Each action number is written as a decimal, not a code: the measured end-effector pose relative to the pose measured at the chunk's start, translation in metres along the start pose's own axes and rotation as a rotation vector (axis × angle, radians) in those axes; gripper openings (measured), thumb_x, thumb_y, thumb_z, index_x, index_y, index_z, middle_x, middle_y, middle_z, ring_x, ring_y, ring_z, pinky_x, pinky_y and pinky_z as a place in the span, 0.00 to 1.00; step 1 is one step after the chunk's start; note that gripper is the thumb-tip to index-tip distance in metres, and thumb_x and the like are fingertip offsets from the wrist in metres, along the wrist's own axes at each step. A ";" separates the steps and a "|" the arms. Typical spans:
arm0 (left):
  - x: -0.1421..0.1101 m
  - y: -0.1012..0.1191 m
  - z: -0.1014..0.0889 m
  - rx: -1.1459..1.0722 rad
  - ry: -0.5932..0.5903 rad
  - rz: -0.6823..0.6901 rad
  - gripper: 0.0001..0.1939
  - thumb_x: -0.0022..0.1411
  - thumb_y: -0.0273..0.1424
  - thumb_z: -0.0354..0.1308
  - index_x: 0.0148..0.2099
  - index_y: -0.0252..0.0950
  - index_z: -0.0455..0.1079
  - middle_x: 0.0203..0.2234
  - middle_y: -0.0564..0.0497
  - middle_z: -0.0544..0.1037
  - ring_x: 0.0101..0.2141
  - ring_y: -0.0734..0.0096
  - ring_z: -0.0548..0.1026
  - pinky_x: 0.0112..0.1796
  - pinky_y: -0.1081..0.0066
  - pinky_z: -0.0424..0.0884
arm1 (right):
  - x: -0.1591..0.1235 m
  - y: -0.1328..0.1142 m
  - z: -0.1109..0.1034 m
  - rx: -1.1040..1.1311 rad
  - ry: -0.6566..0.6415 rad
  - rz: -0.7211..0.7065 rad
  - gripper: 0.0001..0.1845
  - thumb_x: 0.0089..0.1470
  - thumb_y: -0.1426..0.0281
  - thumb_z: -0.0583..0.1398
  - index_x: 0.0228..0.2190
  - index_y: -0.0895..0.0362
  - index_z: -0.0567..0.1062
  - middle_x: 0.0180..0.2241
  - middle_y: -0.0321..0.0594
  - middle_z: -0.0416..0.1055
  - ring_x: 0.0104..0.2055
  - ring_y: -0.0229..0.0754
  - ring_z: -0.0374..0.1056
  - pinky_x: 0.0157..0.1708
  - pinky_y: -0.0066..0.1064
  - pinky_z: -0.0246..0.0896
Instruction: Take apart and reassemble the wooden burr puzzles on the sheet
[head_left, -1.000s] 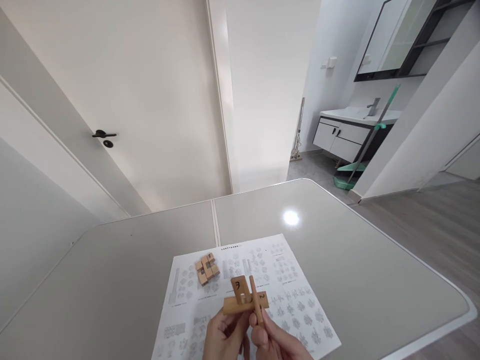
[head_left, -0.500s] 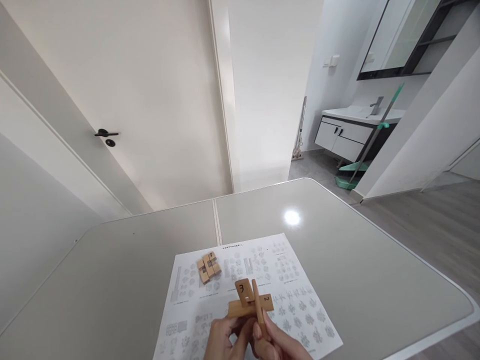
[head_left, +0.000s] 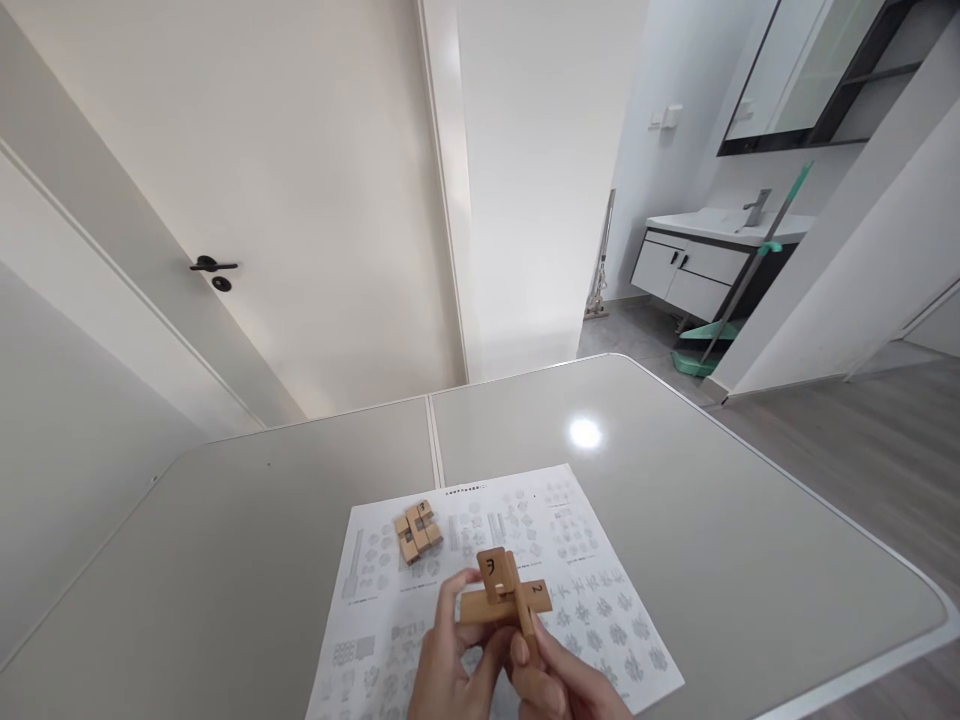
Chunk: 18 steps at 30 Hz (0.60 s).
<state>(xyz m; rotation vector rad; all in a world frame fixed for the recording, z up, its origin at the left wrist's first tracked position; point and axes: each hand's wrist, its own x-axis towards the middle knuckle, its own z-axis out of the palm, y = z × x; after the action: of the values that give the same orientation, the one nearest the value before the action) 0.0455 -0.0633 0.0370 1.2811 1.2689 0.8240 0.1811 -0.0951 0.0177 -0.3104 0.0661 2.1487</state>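
Above the printed sheet, my two hands hold a partly joined set of flat wooden interlocking puzzle pieces (head_left: 480, 606). One piece carries a "3" and stands up, while another on the right carries a "2". My left hand (head_left: 448, 660) grips the set from the left, its index finger raised along the end and its thumb underneath. Pinched in my right hand (head_left: 559, 675) is a narrow wooden puzzle piece (head_left: 523, 606) that slants up against the others. Fingers hide the lower parts, so I cannot tell how far the pieces interlock.
A small wooden block puzzle (head_left: 418, 531) lies on the upper left of the paper sheet (head_left: 600, 610), which shows printed diagrams. Under it is a grey table (head_left: 712, 530) with a pale raised edge. A door (head_left: 322, 200) stands beyond, and a washbasin (head_left: 720, 225) at the right.
The piece marked "3" has shifted right, close against the slanting piece. My left index finger has lifted and reached up behind the set. The block puzzle on the sheet stays put.
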 end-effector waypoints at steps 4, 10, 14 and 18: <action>-0.002 0.000 0.003 0.009 0.014 0.006 0.36 0.65 0.46 0.59 0.69 0.41 0.54 0.36 0.45 0.86 0.41 0.55 0.83 0.42 0.65 0.75 | -0.002 -0.003 0.004 0.001 -0.034 0.000 0.18 0.47 0.61 0.76 0.29 0.61 0.78 0.14 0.21 0.60 0.12 0.23 0.52 0.14 0.17 0.44; 0.000 0.000 0.002 0.092 -0.075 0.108 0.20 0.67 0.45 0.57 0.56 0.41 0.68 0.36 0.46 0.85 0.34 0.60 0.81 0.36 0.71 0.73 | 0.000 0.000 -0.008 0.011 -0.040 0.022 0.20 0.47 0.58 0.75 0.30 0.61 0.79 0.14 0.21 0.60 0.12 0.24 0.52 0.13 0.18 0.43; 0.000 -0.001 0.001 0.182 -0.115 0.167 0.17 0.68 0.43 0.55 0.54 0.40 0.70 0.33 0.48 0.84 0.29 0.64 0.78 0.33 0.73 0.70 | 0.001 0.001 -0.014 -0.004 0.002 0.031 0.22 0.44 0.57 0.76 0.29 0.62 0.79 0.13 0.22 0.61 0.12 0.24 0.55 0.13 0.17 0.43; -0.001 -0.005 -0.001 0.240 -0.088 0.145 0.19 0.69 0.42 0.54 0.58 0.42 0.68 0.35 0.48 0.83 0.33 0.61 0.77 0.36 0.71 0.69 | 0.001 0.004 -0.011 -0.014 0.036 0.027 0.23 0.44 0.57 0.76 0.29 0.62 0.79 0.12 0.22 0.60 0.12 0.25 0.56 0.13 0.17 0.44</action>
<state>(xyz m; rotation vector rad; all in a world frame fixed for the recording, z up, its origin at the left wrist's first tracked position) 0.0435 -0.0650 0.0326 1.5995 1.2429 0.7236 0.1796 -0.0985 0.0063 -0.3581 0.0754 2.1710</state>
